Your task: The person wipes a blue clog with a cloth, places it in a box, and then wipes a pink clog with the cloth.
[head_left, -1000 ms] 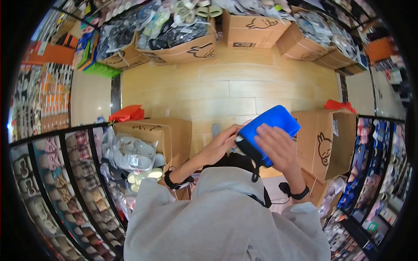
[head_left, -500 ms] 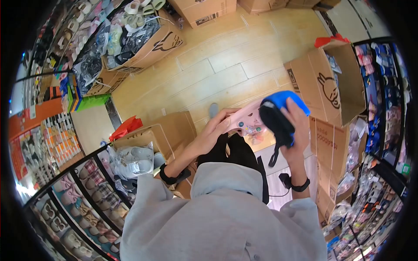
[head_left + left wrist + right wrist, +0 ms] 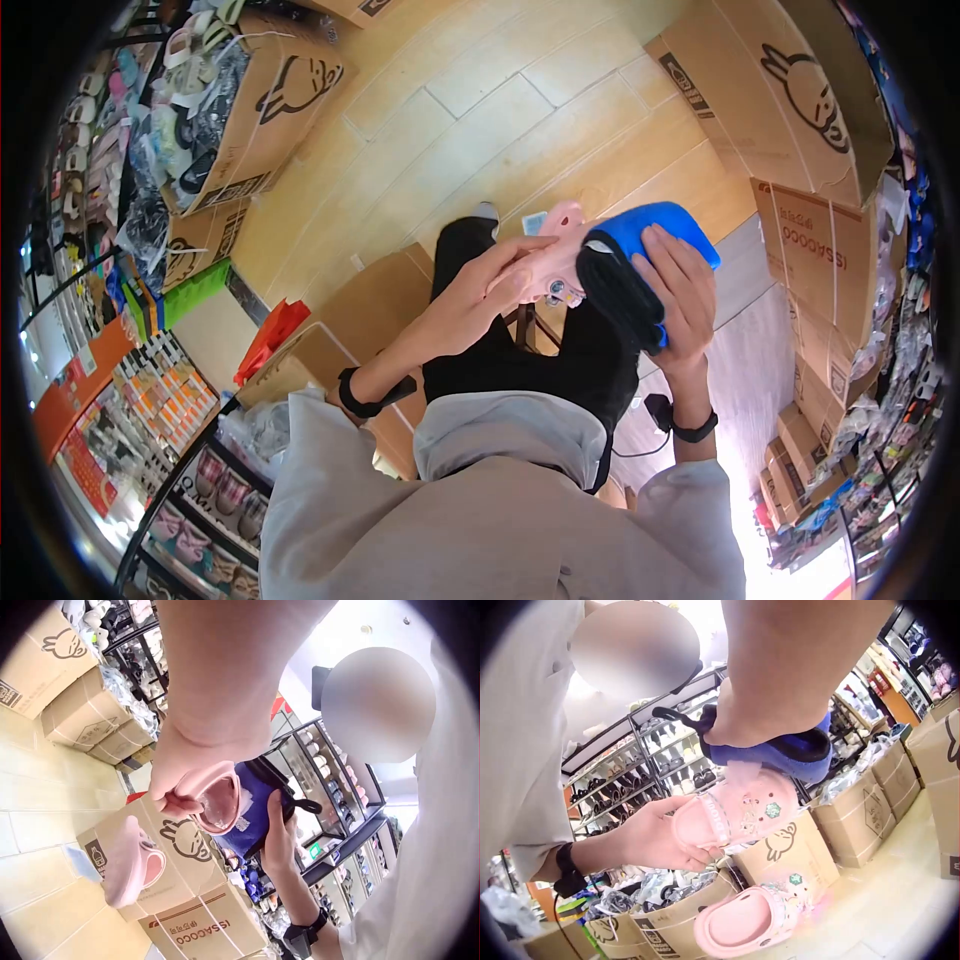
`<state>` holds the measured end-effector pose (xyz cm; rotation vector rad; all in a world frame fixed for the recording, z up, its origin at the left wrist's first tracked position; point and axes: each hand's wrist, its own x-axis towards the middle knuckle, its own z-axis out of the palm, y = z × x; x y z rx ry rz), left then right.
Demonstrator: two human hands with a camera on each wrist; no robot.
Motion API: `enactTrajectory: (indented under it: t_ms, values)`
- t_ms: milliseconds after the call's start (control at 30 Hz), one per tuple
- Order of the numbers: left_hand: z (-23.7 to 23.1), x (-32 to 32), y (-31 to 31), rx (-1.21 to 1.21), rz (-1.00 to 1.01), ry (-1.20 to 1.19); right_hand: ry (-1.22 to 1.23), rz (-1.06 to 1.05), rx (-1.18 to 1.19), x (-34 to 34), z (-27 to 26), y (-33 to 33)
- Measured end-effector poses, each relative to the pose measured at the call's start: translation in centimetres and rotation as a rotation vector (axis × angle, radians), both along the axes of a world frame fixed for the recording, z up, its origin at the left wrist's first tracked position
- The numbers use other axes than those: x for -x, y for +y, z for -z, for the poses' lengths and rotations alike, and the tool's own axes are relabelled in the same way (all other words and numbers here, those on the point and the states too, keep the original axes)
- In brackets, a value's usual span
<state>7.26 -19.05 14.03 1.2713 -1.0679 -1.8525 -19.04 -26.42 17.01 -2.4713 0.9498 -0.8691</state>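
Observation:
My left hand (image 3: 478, 302) grips a pink clog (image 3: 769, 799) with charms on its upper, green one among them, fingers over its heel end. A matching pink clog (image 3: 126, 870) hangs below it, off the floor; what holds it up does not show. In my right hand (image 3: 685, 300) is a soft blue item (image 3: 655, 222) with a black section and a black loop (image 3: 306, 806); the fingers wrap over its blue side. The right wrist view has it right against the held clog, with a whitish patch between them. I cannot tell the kind of the blue item.
Cardboard boxes (image 3: 815, 240) line the right, with more boxes (image 3: 255, 110) of bagged shoes at the left. A red bag (image 3: 272, 338) sits by a box near my left arm. Shoe racks (image 3: 215, 495) stand at the sides, and wooden-look floor (image 3: 480, 120) lies ahead.
The view has swung to the right, and the boxes shift with it. My right hand has turned the blue item, so its black section faces up more. More of the pink clog shows.

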Motion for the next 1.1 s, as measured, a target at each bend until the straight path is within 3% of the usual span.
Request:
enactTrajectory:
  t_ms: [133,367,567,600,700,833,867,933,1000,1100]
  values:
    - [7.7,1.1,1.2,0.02,-0.024,0.0,0.103,-0.194,0.194,-0.2,6.8,2.3]
    - [16.9,1.6,4.5,0.072,0.011,0.14,0.003,0.004,0.108,0.9,14.9,5.1]
    - [15.0,4.0,8.8,0.071,-0.034,0.174,-0.124,0.243,0.0,2.6,11.9,9.9]
    - [12.4,5.3,9.1,0.09,-0.091,0.178,-0.119,0.202,0.101,2.7,11.2,10.1]
    - [12.1,6.2,11.2,0.165,-0.115,0.222,-0.074,0.041,0.352,3.2,9.0,12.3]
    - [9.6,8.5,14.0,0.219,-0.257,0.257,0.096,-0.092,0.509,2.9,6.5,16.6]
    - [9.2,9.1,14.7,0.21,-0.326,0.3,0.056,-0.05,0.5,3.1,6.4,17.2]
    - [9.7,8.7,15.3,0.283,-0.117,0.384,-0.021,0.033,0.472,3.9,6.2,17.9]
    - [8.3,9.4,16.0,0.297,-0.094,0.376,-0.173,0.174,0.402,4.3,5.5,18.5]
    - [7.5,10.7,17.4,0.185,-0.258,0.384,-0.15,0.364,0.311,5.4,4.7,19.2]
